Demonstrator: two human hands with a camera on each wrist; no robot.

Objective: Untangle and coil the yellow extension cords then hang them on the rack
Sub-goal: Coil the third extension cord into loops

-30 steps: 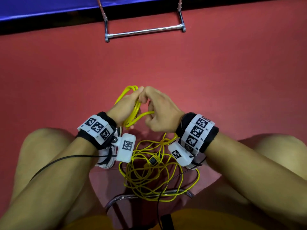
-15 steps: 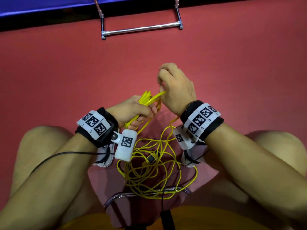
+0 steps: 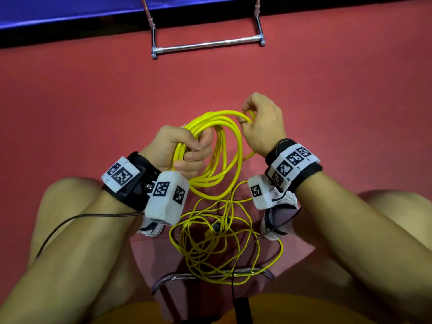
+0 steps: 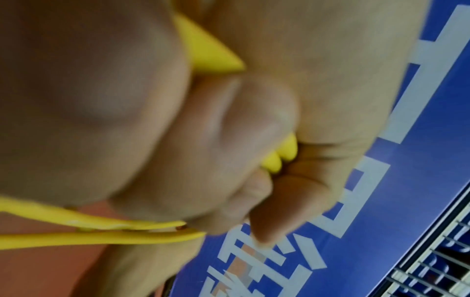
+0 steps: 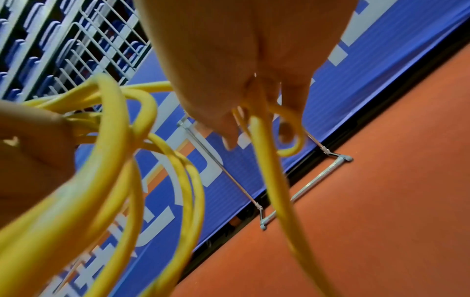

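Red floor [image 3: 93,101] | left hand [image 3: 177,148] fisted round yellow coil [image 3: 219,146] | right hand [image 3: 264,122] pinching its top strand

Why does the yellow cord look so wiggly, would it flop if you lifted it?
Probably yes. The yellow cord bends into soft loops where the left hand grips it, so it looks floppy. The loose tangle on the floor would likely drag and snag. It looks thin, so probably light.

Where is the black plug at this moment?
In the head view, the black plug lies low in the middle, inside the loose yellow cord on the floor, between the two shoes and below both hands.
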